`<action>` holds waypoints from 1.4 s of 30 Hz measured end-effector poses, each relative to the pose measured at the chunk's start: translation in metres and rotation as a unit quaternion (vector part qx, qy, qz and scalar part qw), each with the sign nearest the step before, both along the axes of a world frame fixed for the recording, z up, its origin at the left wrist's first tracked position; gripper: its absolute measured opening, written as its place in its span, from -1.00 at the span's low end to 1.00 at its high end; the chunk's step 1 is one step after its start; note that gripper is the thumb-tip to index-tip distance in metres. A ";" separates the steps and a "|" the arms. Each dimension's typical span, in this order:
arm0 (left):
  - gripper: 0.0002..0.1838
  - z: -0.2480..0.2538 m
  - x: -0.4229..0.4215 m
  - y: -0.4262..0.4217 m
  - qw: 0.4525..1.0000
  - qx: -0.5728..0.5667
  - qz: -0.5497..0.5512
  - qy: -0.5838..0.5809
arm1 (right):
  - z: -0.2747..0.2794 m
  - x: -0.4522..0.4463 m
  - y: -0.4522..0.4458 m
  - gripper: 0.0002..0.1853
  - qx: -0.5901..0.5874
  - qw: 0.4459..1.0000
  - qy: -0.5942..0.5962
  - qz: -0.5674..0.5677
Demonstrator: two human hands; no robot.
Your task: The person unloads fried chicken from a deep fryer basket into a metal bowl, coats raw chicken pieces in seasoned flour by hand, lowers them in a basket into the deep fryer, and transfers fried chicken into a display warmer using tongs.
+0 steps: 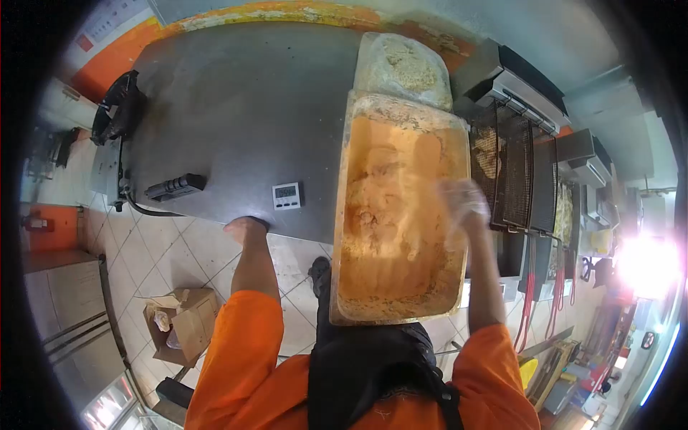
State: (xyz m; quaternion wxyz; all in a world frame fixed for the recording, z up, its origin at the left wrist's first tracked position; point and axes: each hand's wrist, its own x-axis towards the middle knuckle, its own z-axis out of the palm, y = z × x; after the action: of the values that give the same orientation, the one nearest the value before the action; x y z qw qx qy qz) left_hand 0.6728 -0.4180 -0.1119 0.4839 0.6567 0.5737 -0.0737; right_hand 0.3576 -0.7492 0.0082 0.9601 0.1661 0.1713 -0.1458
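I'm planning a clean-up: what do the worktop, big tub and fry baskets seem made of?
Worktop: probably stainless steel, dull grey with a soft sheen.
Tub: likely plastic, cloudy and translucent at the rim.
Fry baskets: apparently metal wire, judging by the open mesh; finish looks dark.

There is room to pass over the metal table (236, 107) between the little timer (288, 196) and the big tub (340, 244). Wire baskets (516, 172) block the way just right of the tub.

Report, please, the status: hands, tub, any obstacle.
Left hand at edge of metal table. Right hand blurred, at right rim of tub; grip unclear. Orange powder inside. Digital timer apart, not obstructing.
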 end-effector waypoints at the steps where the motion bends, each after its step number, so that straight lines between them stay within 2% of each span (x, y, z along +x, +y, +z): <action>1: -0.20 0.003 0.003 -0.002 1.000 0.003 -0.011 0.001 | -0.030 0.008 0.017 -0.91 -0.034 0.999 0.013 0.023; 2: -0.20 0.004 0.005 -0.003 1.000 0.007 -0.023 0.004 | -0.045 0.016 0.034 -0.87 -0.324 0.943 0.043 0.060; 3: -0.20 0.005 0.007 -0.003 0.999 0.010 -0.033 0.008 | -0.059 0.024 0.052 -0.83 -0.575 0.808 0.110 0.068; 4: -0.20 0.004 0.008 -0.003 0.999 0.014 -0.043 0.013 | -0.073 0.030 0.066 -0.85 -0.746 0.615 0.216 0.133; 5: -0.20 -0.005 0.012 0.000 1.000 -0.019 0.013 0.017 | -0.086 0.035 0.078 -0.87 -0.857 0.373 0.304 0.186; 6: -0.20 -0.004 0.013 0.000 1.000 -0.018 0.018 0.019 | -0.089 0.043 0.089 -0.88 -0.898 0.100 0.365 0.224; 8: -0.22 -0.003 0.014 0.002 0.995 -0.069 0.057 0.031 | -0.085 0.043 0.094 -0.88 -0.870 -0.183 0.388 0.244; 10: -0.23 -0.027 0.016 0.010 0.998 -0.047 0.040 0.025 | 0.000 0.042 0.098 -0.79 -0.792 0.058 0.525 0.306; 11: -0.24 -0.025 0.017 0.008 0.999 -0.040 0.032 0.020 | 0.020 0.042 0.095 -0.72 -0.728 0.175 0.579 0.324; 12: -0.24 -0.022 0.018 0.005 0.999 -0.033 0.023 0.015 | 0.019 0.035 0.093 -0.72 -0.729 0.172 0.577 0.325; 14: -0.25 0.024 0.010 -0.008 0.997 -0.053 0.048 0.017 | 0.015 0.016 0.096 -0.79 -0.791 0.236 0.545 0.148; 15: -0.25 0.031 0.009 -0.008 0.997 -0.055 0.050 0.016 | 0.019 0.014 0.092 -0.79 -0.791 0.235 0.545 0.149; 17: -0.25 0.047 0.007 -0.008 0.997 -0.059 0.050 0.013 | 0.031 0.009 0.089 -0.78 -0.815 0.123 0.552 0.127; 18: -0.25 0.043 0.014 -0.013 0.996 -0.066 0.055 0.006 | 0.046 0.011 0.091 -0.84 -0.826 0.096 0.546 0.104; 19: -0.25 0.035 0.018 -0.013 0.996 -0.067 0.057 0.003 | 0.031 0.007 0.079 -0.84 -0.825 0.098 0.547 0.104; 21: -0.24 0.023 0.007 -0.006 0.997 -0.063 0.043 0.010 | -0.011 -0.024 0.059 -0.85 -0.820 -0.262 0.436 0.261; 22: -0.24 0.023 0.008 -0.006 0.996 -0.077 0.046 0.002 | 0.054 0.017 0.086 -0.85 -0.764 0.054 0.587 0.262; 23: -0.24 0.023 0.011 -0.007 0.995 -0.086 0.053 -0.005 | 0.053 0.022 0.075 -0.85 -0.768 0.050 0.585 0.254; 25: -0.24 0.025 -0.003 0.000 0.996 -0.074 0.054 0.005 | 0.044 0.006 0.074 -0.85 -0.807 0.088 0.543 0.215; 27: -0.24 0.030 0.010 -0.011 0.995 -0.085 0.059 -0.007 | 0.041 0.012 0.062 -0.86 -0.770 0.358 0.507 0.147; 29: -0.24 0.027 0.003 -0.001 0.995 -0.079 0.064 0.000 | 0.028 0.001 0.056 -0.78 -0.835 0.074 0.520 0.165; 30: -0.24 0.005 0.007 0.003 0.995 -0.080 0.063 0.001 | 0.044 0.011 0.058 -0.73 -0.821 0.142 0.511 0.212; 31: -0.24 0.003 0.012 -0.003 0.994 -0.087 0.063 -0.003 | 0.053 0.020 0.057 -0.73 -0.821 0.140 0.514 0.207; 33: -0.24 -0.006 0.018 -0.004 0.993 -0.092 0.066 -0.009 | 0.062 0.032 0.060 -0.67 -0.839 0.231 0.442 0.217; 34: -0.23 -0.014 0.020 -0.003 0.993 -0.093 0.068 -0.011 | 0.063 0.037 0.061 -0.67 -0.838 0.232 0.443 0.217; 36: -0.23 -0.024 0.020 -0.003 0.993 -0.096 0.071 -0.011 | 0.067 0.046 0.064 -0.54 -0.794 0.529 0.281 0.107; 37: -0.23 -0.018 0.020 -0.004 0.993 -0.098 0.072 -0.010 | 0.073 0.052 0.069 -0.54 -0.793 0.529 0.283 0.108; 39: -0.23 -0.011 0.019 -0.005 0.992 -0.103 0.079 -0.009 | 0.086 0.062 0.076 -0.49 -0.835 0.507 0.180 0.117; 40: -0.23 -0.011 0.019 -0.005 0.991 -0.106 0.082 -0.010 | 0.075 0.056 0.066 -0.54 -0.878 0.398 0.192 0.182; 41: -0.23 -0.010 0.021 -0.004 0.990 -0.110 0.086 -0.012 | 0.067 0.053 0.058 -0.54 -0.879 0.397 0.191 0.181; 42: -0.23 0.002 0.018 -0.005 0.990 -0.112 0.089 -0.013 | 0.061 0.050 0.051 -0.61 -0.834 0.372 0.249 0.324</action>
State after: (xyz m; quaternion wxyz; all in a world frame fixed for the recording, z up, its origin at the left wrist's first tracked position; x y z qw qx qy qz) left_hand 0.6908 -0.4233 -0.1103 0.5665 0.5453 0.6119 -0.0859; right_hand 0.4077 -0.6984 0.0692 0.4999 -0.8304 0.2349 0.0731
